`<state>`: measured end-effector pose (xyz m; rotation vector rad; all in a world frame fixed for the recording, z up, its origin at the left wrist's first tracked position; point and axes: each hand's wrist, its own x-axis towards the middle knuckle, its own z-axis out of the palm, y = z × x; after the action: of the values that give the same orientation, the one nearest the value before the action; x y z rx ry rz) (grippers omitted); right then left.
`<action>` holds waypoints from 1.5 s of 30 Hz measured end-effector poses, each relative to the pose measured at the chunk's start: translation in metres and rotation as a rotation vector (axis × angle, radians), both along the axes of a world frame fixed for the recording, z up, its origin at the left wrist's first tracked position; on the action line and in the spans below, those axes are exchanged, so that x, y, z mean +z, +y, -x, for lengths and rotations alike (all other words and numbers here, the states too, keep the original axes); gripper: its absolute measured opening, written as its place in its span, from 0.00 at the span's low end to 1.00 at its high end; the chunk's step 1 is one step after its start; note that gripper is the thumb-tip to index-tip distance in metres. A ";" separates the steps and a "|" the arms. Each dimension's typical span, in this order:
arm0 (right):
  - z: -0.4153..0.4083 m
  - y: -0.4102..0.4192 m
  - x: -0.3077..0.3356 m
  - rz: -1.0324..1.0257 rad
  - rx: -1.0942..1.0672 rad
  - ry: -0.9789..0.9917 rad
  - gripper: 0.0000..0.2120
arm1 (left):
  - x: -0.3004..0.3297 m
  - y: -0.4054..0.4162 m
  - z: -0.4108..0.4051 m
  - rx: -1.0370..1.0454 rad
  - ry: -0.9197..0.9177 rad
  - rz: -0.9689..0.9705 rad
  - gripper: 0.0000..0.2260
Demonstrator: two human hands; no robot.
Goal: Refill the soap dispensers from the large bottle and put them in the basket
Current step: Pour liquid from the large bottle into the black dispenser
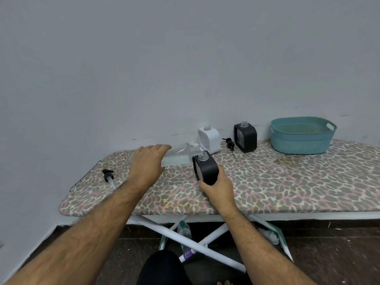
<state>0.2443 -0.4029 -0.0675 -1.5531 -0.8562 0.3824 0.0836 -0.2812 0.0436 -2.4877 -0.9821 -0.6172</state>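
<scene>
Two bare forearms reach forward from the bottom of the view over a dark-clad knee [162, 268]. At the middle of the worktop [267, 182], an ironing board with a leopard-print cover, the right hand [218, 189] has its grip closed round the lower part of a black soap dispenser [205, 168], whose open clear neck points up and slightly left. The left hand [147, 163] grips the base of the large clear bottle [178, 155], which is tipped on its side with its mouth just at the dispenser's neck; clear liquid lies along the bottle's lower side.

Behind them, near the wall [185, 58], a white dispenser [208, 139] stands with its neck open. Just right of it lies a black pump head [230, 144], and beside that stands a second black dispenser [245, 137], also open at the top. Further right, well apart from the hands, a teal basket [302, 135] sits on the worktop. Another black pump head [109, 176] lies near the worktop's left end, beside the left forearm.

Under the worktop, between its white crossed legs [205, 241], a plastic water bottle [184, 233] with a green cap stands on the dark floor [329, 254].
</scene>
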 end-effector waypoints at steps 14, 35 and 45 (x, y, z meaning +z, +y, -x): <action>-0.002 0.002 -0.004 -0.016 0.000 -0.007 0.25 | 0.000 0.001 0.000 -0.010 -0.002 -0.003 0.30; -0.003 0.005 -0.007 -0.012 -0.011 -0.030 0.24 | 0.002 0.001 0.000 -0.005 0.001 0.012 0.30; -0.004 0.008 -0.011 -0.011 -0.015 -0.032 0.24 | 0.000 0.002 0.001 -0.015 -0.006 0.001 0.29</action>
<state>0.2486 -0.3953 -0.0787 -1.5588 -0.8689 0.3426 0.0831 -0.2789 0.0433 -2.4980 -0.9666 -0.6293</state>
